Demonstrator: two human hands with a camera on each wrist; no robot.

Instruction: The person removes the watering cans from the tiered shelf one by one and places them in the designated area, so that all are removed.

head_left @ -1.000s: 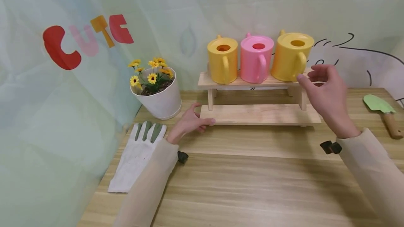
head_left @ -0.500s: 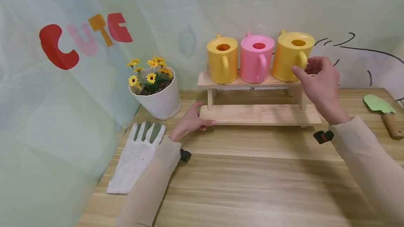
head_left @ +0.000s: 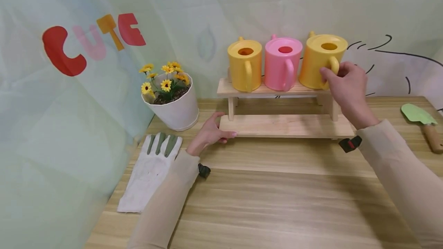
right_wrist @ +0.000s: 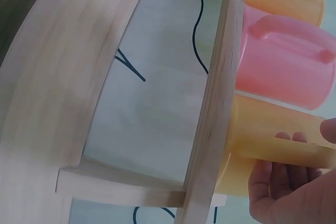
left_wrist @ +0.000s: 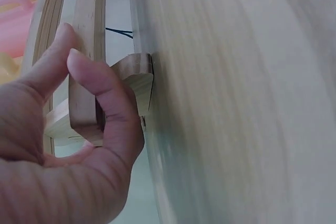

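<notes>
and here is the danger point, on the top tier of the two-tier wooden stand (head_left: 277, 125): the right-hand yellow watering can (head_left: 310, 66) sits upright near the board's right end, just beside the pink watering can (head_left: 277, 73), and a swing to the left could well knock into that neighbour, while a shove to the right might carry its base over the edge. a tug at the lower board could, i reckon, rock the whole row, the left-hand yellow watering can (head_left: 238, 71) included. now the hands, well apart, one towards each end. the right hand (head_left: 350, 85) has its fingers curled round the can's handle (head_left: 333, 64), thumb on the near side against the body; how firm that hold is, the partly cropped wrist view doesn't quite let me say. with the grip all on one side, a lift could tip the can. over at the far end, the left hand (head_left: 210, 130) clasps the left tip of the lower board, thumb along the front, fingers bent round the wood, clear of the white flowerpot (head_left: 180, 110) behind it.
</notes>
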